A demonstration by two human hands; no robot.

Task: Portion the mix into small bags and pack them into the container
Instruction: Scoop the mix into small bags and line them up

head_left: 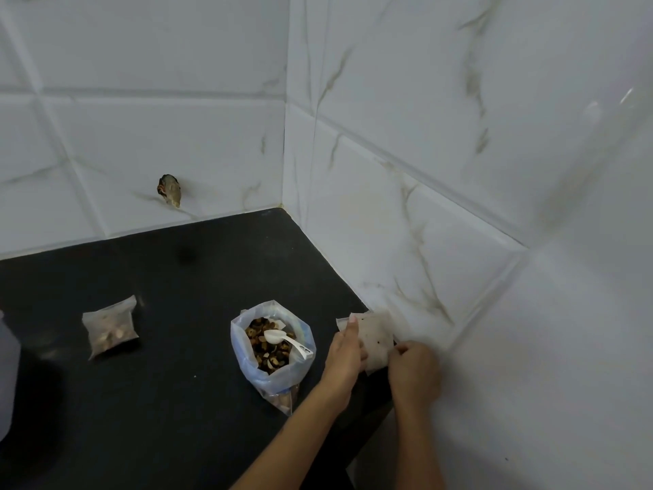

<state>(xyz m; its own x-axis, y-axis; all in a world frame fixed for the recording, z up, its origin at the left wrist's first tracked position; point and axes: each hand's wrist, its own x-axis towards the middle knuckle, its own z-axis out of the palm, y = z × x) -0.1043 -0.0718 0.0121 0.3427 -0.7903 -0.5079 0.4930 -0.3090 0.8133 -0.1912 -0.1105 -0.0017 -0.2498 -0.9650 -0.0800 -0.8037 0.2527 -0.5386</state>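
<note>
A black table [141, 401] sits in a corner of white tiled walls [459, 136]. Near the middle of the table stands a big clear bag [272, 351], open at the top. It is full of brown mix [266, 348]. A small white scoop [282, 339] lies on top of the mix, with its handle pointing to about 4 o'clock.

At 3 o'clock from the big bag, right by the wall, both hands hold a small stack of empty little bags [372, 335]. The left hand [344, 351] has its grip closed on the left edge of the little bags, with a finger stretched up along the side. The right hand [413, 366] is curled at the right lower edge of the same bags, pinching them there. Both arms come in from about 6 o'clock.

At 9 o'clock from the big bag, well apart from it, one small filled bag [110, 327] lies flat on the table. It has some of the mix inside and looks sealed, but that is hard to tell.

At the far left edge, a pale see-through container [7, 369] shows only in part. It is too cut off to see what is in it.

On the back wall, at 11 o'clock from the big bag, there is a dark broken hole [169, 190] in a tile.
</note>
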